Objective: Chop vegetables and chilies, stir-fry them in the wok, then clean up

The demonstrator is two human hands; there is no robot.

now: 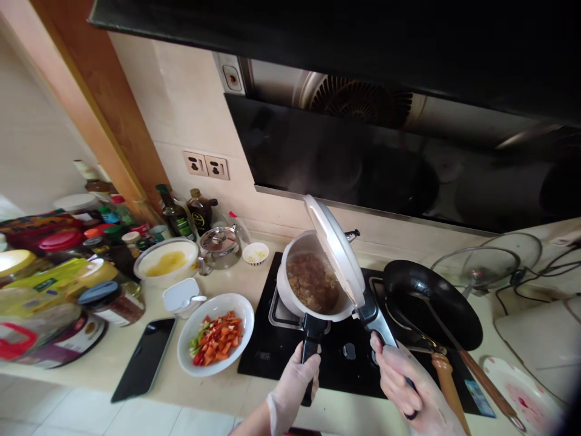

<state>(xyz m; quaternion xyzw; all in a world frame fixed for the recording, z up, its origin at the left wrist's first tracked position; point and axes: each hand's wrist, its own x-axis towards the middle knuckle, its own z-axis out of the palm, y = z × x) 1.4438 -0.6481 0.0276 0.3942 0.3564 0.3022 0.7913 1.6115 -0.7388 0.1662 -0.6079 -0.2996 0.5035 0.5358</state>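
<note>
Head view: lower centre, the left hand [295, 378] gripped the pot handle [311, 336]; lower right, the right hand [403, 381] gripped the tilted lid [338, 254] by its handle [379, 321].

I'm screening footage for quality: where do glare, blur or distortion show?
Head view: reflections across the black hood panel; head view: lower-right plate soft, dark blur beside it; head view: bottles at left lean, perhaps lens stretch; head view: pot fairly sharp.

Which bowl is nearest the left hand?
The white bowl of chopped red, orange and green pieces, closest to the left hand; the yellow-filled bowl and the small striped bowl stand farther back.
</note>
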